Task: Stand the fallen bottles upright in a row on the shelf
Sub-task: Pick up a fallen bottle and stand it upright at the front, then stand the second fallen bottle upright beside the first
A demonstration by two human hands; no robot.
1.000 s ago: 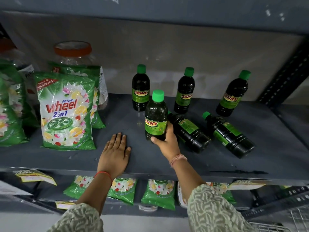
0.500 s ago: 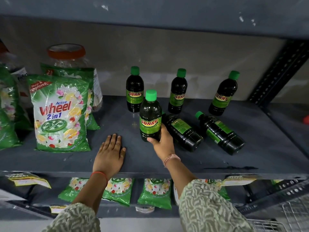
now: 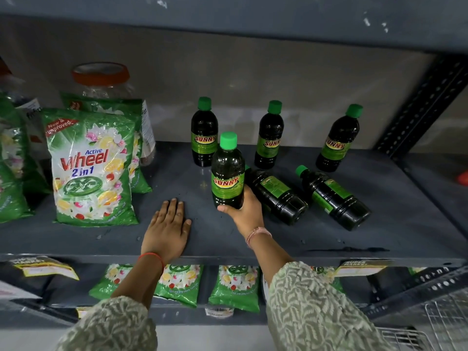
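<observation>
Dark bottles with green caps and "SUNNY" labels are on the grey shelf (image 3: 379, 239). My right hand (image 3: 247, 211) grips the base of one upright bottle (image 3: 228, 173) near the middle. Three more stand at the back: a left one (image 3: 204, 133), a middle one (image 3: 269, 138) and a right one (image 3: 338, 141). Two lie on their sides just right of my hand: a nearer one (image 3: 277, 196) and one further right (image 3: 334, 198), caps pointing back-left. My left hand (image 3: 167, 229) rests flat on the shelf, fingers spread, holding nothing.
Green "Active Wheel" detergent packs (image 3: 91, 168) stand at the left, with an orange-lidded clear jar (image 3: 101, 79) behind them. More green packs (image 3: 234, 285) lie on the shelf below. A perforated metal upright (image 3: 425, 105) bounds the right side. A wire basket (image 3: 435, 328) sits bottom right.
The held bottle has stayed upright in my right hand, shifting only slightly. My left hand has stayed flat on the shelf. The camera view has drifted a little.
</observation>
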